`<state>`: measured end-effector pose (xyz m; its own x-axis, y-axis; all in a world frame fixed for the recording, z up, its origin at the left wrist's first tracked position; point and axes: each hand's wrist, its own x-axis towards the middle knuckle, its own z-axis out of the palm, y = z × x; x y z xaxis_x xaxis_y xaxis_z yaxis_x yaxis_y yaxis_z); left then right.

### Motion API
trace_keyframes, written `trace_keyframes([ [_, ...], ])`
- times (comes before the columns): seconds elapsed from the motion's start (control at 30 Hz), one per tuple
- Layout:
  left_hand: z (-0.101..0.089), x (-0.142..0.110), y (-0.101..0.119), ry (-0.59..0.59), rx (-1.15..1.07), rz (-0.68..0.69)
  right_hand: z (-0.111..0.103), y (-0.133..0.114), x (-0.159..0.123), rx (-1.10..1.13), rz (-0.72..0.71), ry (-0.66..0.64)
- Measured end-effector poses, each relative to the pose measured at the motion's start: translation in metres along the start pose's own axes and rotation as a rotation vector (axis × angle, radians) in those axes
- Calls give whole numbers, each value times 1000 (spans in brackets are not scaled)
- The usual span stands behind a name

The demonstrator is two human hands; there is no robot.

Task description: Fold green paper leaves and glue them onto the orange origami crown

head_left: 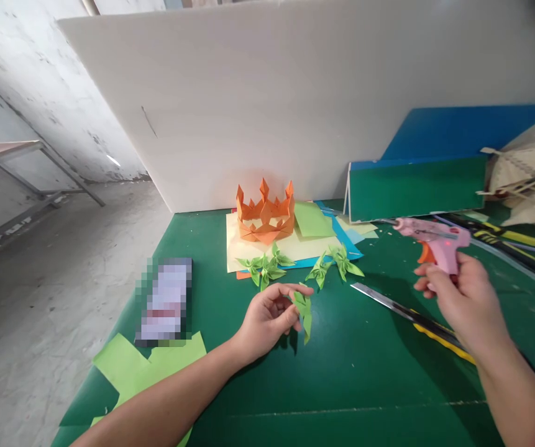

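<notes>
While the left hand (271, 316) grips a folded green paper piece (303, 315) nearer the wearer than the spiky orange paper crown (266, 214), the right hand (467, 298) clasps a pink plastic glue gun (439, 239) right of the crown.

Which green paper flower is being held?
The flower pinched in the left hand, one tip hanging down. The other flowers lie in two groups beyond that hand.

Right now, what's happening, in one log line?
left hand: pinching folded green paper piece | right hand: holding pink pistol-shaped glue gun | beyond: pointed orange paper crown
</notes>
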<state>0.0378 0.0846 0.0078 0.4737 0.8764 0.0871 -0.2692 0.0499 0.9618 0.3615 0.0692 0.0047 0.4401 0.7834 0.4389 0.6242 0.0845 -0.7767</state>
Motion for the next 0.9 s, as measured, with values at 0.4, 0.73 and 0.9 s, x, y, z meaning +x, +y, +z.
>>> trace_keyframes([
  [0.4,4,2,1,48,-42,-6,13,-60,-35,50,-79,-247],
  [0.73,5,3,-1,71,-126,-79,24,-66,-46,-323,-515,-32],
  [0.9,5,3,-1,78,-134,-97,24,-72,-44,-356,-625,-12],
])
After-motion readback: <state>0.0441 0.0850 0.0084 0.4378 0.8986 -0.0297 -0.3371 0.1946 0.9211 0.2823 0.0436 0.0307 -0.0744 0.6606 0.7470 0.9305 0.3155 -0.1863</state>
